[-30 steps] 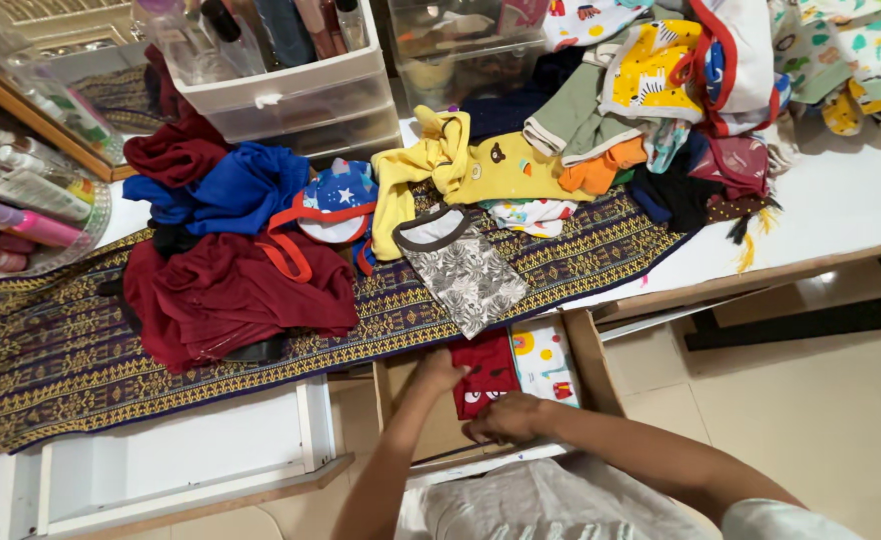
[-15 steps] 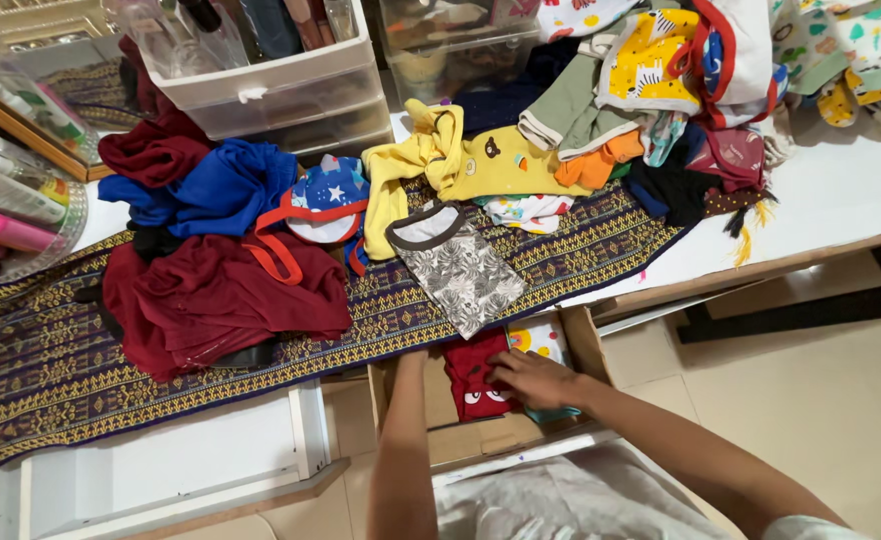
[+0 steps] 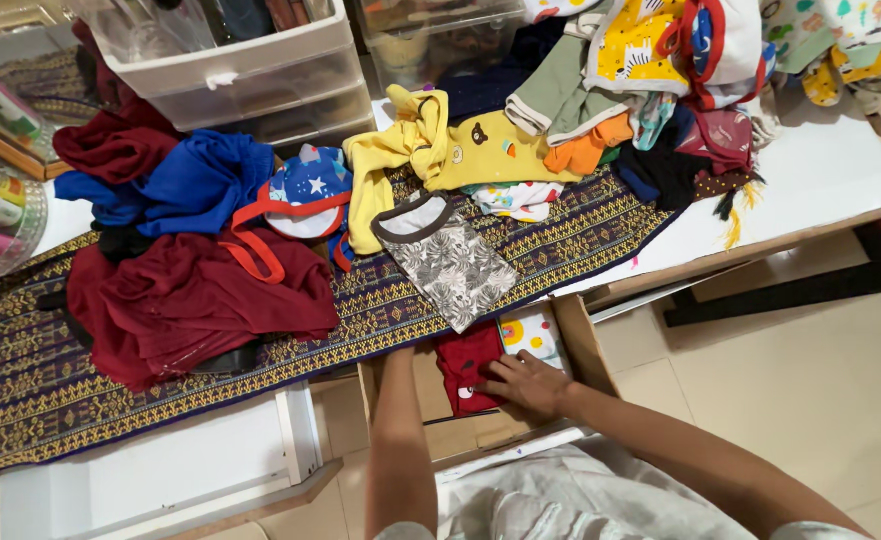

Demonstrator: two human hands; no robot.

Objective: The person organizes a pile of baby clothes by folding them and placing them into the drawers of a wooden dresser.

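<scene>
While clothes (image 3: 191, 300) crowd above, right hand (image 3: 526, 385) on red garment (image 3: 469, 362)

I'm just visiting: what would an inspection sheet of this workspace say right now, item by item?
Surface: white table under a dark patterned woven cloth.
Job's things: folded red garment and white spotted garment in an open wooden drawer.
Clutter: maroon clothes, blue garment, yellow shirt, grey leaf-print shirt.
Hands: right hand on the red garment; left hand hidden under the table edge.
Cables: nothing seen.
Surroundings: clear plastic drawer unit, tiled floor.
</scene>
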